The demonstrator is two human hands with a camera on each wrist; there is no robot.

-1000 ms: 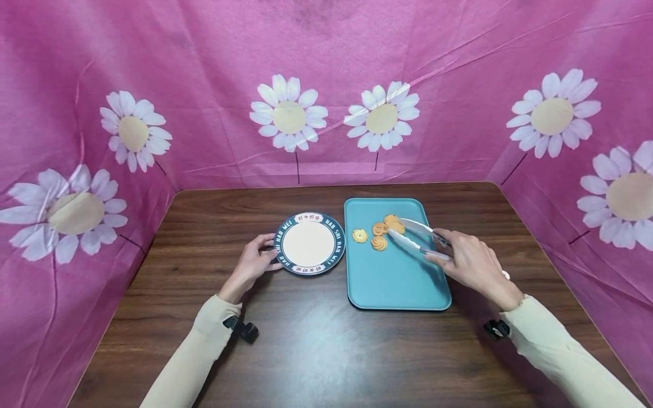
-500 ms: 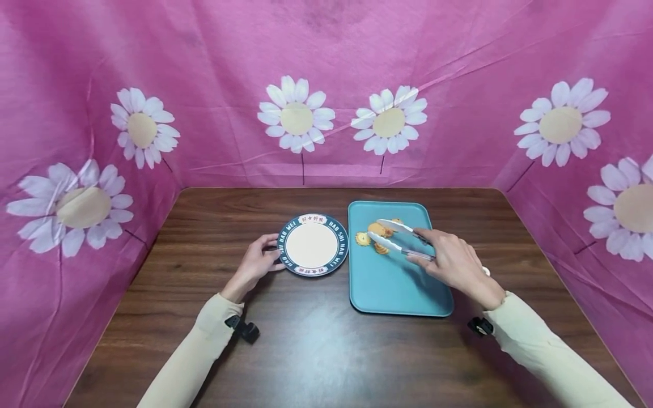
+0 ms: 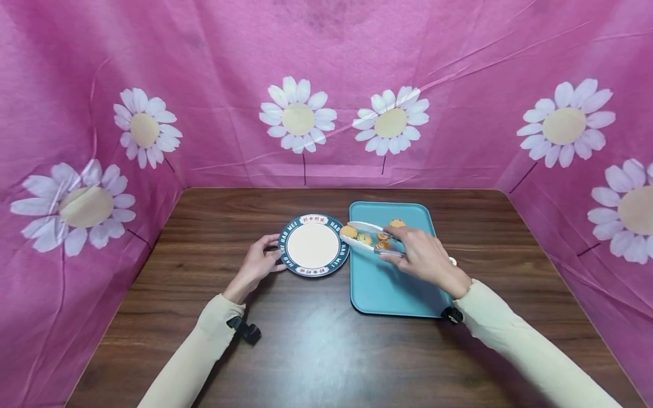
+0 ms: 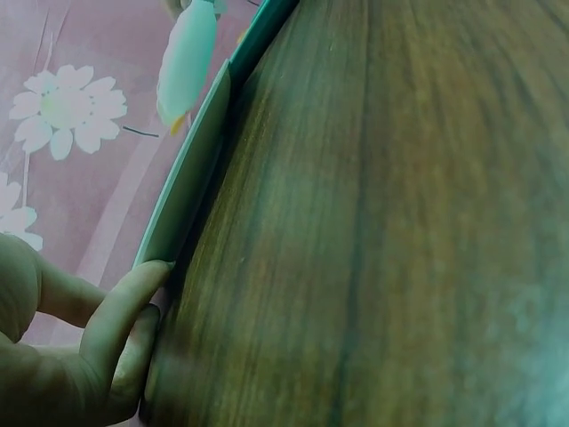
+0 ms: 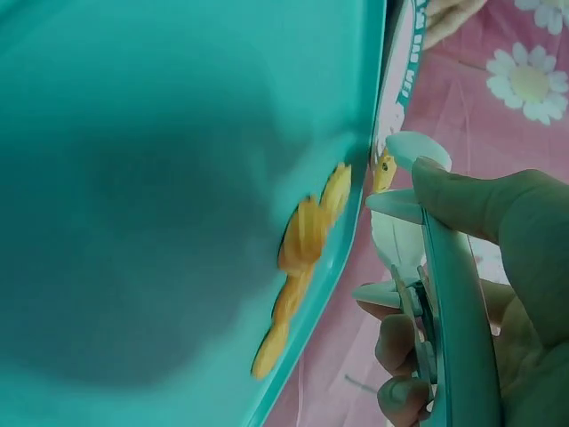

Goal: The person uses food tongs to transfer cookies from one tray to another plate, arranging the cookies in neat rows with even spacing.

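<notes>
My left hand holds the left rim of a round white plate with a blue lettered border. In the left wrist view its fingers curl at the plate's edge. My right hand grips metal tongs, pointing left. A round cookie is pinched between the tong tips, raised over where the plate's right rim meets the teal tray. The right wrist view shows that cookie at the tips. Other cookies lie on the tray, partly hidden behind the tongs and hand.
Plate and tray stand side by side on a dark wooden table. A pink cloth with white daisies hangs around the back and sides. Each wrist carries a small black camera.
My right hand has moved left with the tongs, lifting the pinched cookie from the group on the tray to the plate's right rim. The left hand stays at the plate.
</notes>
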